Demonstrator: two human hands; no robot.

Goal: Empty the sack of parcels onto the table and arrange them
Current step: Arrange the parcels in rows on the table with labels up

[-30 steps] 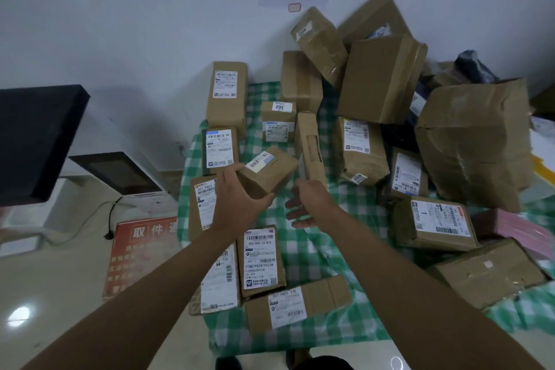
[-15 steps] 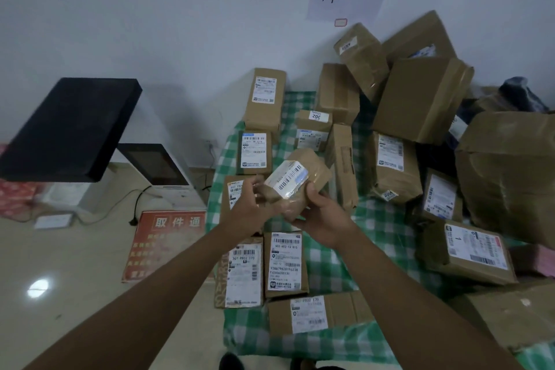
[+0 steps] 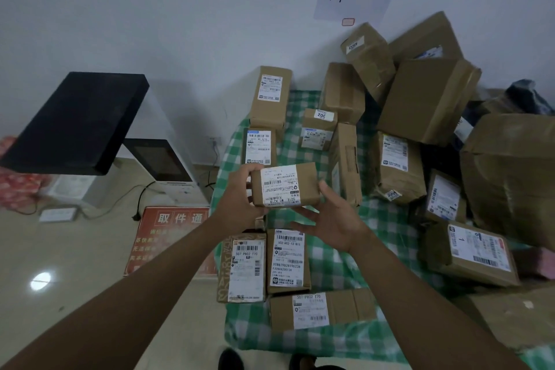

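The left hand (image 3: pixel 237 201) held a small brown parcel (image 3: pixel 283 185) above the table (image 3: pixel 336 267), its grip curled round the parcel's left end, label facing up; the right hand (image 3: pixel 330 221) sat just beside the parcel's right lower corner, grip spread, thumb near its edge; labelled parcels lay in rows below on the green checked cloth; a jumbled parcel heap (image 3: pixel 432 99) occupied the table's right side.

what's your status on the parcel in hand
Left hand grips parcel end. Right hand open, fingers under it. Parcel held above tablecloth, label up. Nothing in the way.
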